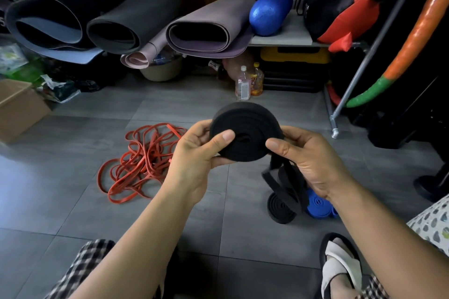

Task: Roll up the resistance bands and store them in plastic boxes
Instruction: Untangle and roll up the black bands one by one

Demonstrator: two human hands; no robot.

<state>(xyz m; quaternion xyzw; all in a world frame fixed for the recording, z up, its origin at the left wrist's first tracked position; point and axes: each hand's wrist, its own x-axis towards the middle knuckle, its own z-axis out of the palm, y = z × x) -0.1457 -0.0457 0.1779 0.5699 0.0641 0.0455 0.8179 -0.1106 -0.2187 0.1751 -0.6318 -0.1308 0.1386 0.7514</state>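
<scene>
A flat, matte black coil (245, 133) of resistance band, wound in tight concentric layers into a thick disc, is held up above the grey tiled floor (73, 177) between both hands. The left hand (194, 153) grips the coil's left edge, thumb flat on its face and fingers curled behind; the right hand (313, 160) grips the right edge the same way. From under the coil's right side the unrolled tail (289, 182) hangs in limp, wide loops past the right palm. Below and right of the coil, on the tiles, lie a second black roll (279, 206), spiral face up, and just beside it a blue roll (318, 206) — partly hidden by the right wrist. Lower and left of the coil, thin red bands (143, 160) sprawl in a tangled, rubbery heap. Beyond the coil, loosely rolled foam mats (131, 22) lie in a row, with a pebbled blue roller (271, 11) at their right end; two clear bottles (243, 85) stand below it.
</scene>
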